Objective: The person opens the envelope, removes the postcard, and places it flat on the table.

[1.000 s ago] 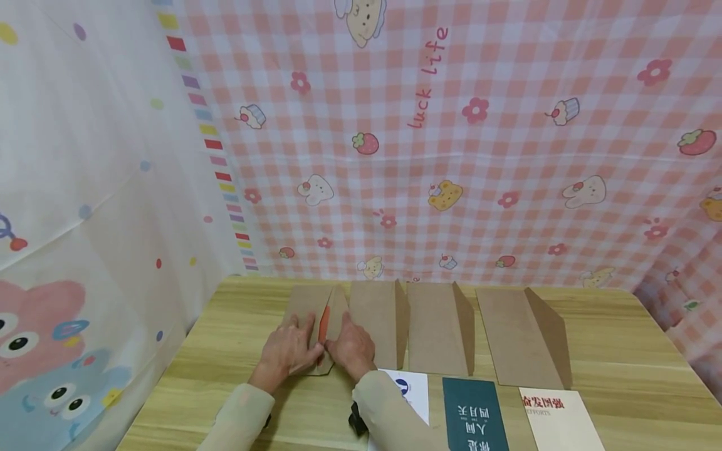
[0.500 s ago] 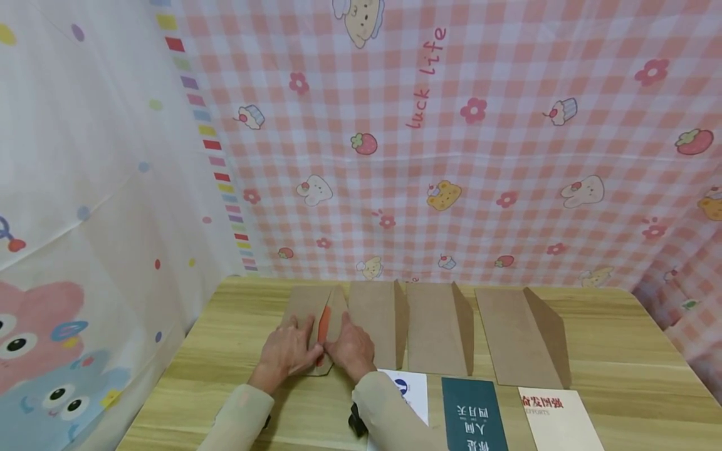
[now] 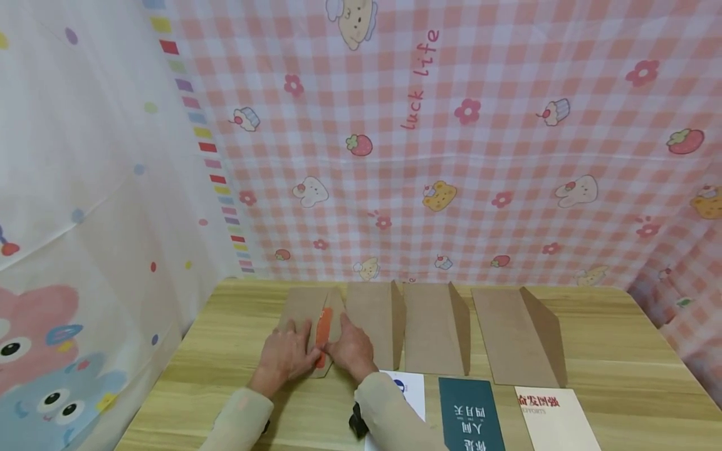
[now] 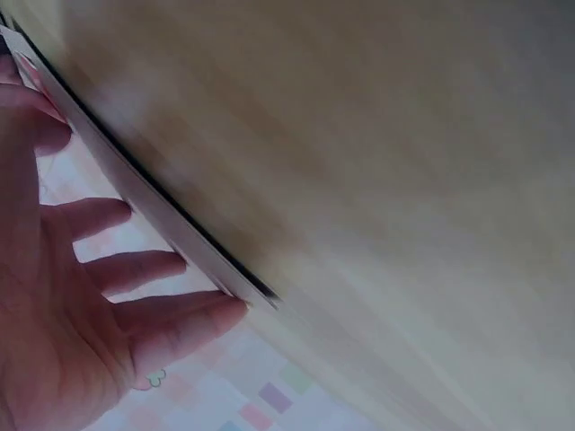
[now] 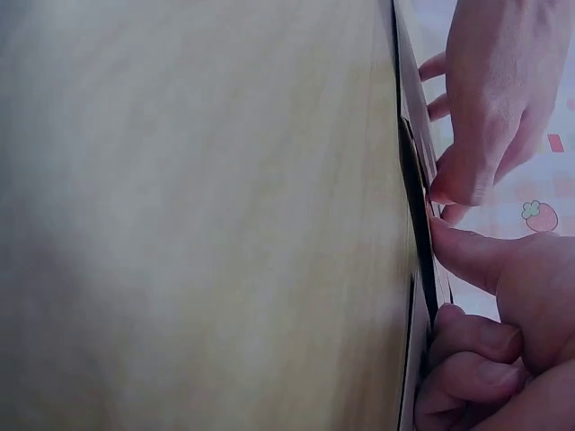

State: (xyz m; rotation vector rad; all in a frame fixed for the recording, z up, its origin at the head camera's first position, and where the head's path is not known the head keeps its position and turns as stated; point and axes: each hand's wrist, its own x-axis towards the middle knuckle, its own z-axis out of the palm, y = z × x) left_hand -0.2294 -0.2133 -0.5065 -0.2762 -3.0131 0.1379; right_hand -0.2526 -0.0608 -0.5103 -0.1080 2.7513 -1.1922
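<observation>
A brown kraft envelope (image 3: 301,304) lies at the left end of a row, its flap on the right side. Along its mouth an orange strip (image 3: 324,327), like the edge of a card, shows between body and flap. My left hand (image 3: 283,352) rests on the envelope body, fingers spread and tips down on the paper; the left wrist view has these fingers (image 4: 148,269) along its edge. My right hand (image 3: 353,348) presses the flap with thumb and index finger. Both thumbs meet near the strip's lower part. In the right wrist view the right hand's other fingers (image 5: 467,359) are curled in.
Several more envelopes stand in the row to the right, among them one with a raised flap (image 3: 540,332). Nearer me lie a white card (image 3: 414,391), a dark green card (image 3: 469,407) and a cream card (image 3: 555,419) on the wooden table (image 3: 632,376). Patterned cloth (image 3: 451,144) hangs behind.
The orange strip shows wider now, as the gap between flap and envelope body has grown. Both hands keep nearly the same place; the head view has shifted slightly.
</observation>
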